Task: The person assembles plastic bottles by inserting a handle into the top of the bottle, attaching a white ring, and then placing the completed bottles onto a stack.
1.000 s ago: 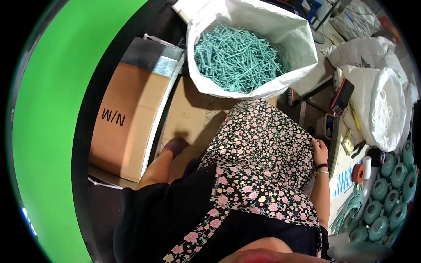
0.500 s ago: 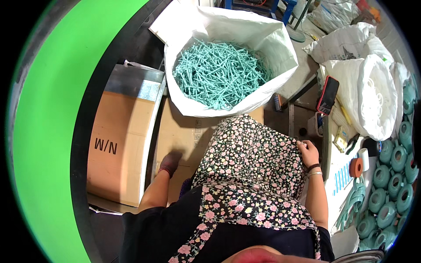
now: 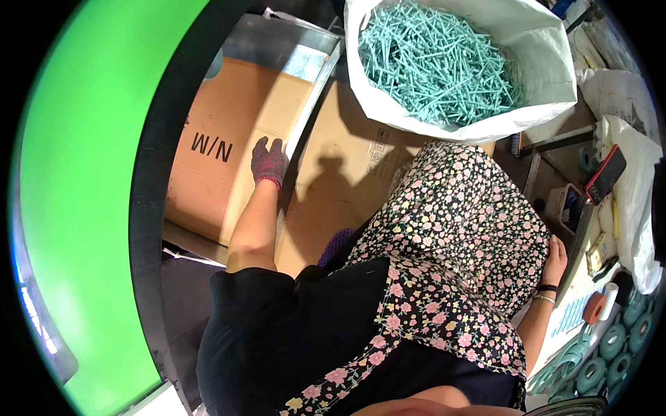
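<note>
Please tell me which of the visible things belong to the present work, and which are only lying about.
Probably in use:
- metal tray lined with cardboard, gloved left hand over it
- white sack of teal sticks

Probably just lying about:
- phone
- reddish-brown roll
- white roll

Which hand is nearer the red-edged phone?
Right. The right hand, beside the apron, is below and left of the phone in view; the left hand is far across, over the cardboard.

1 orange roll (image 3: 594, 308) sits beside 1 white roll (image 3: 609, 301) (phone (image 3: 607, 173) farther off).
</note>
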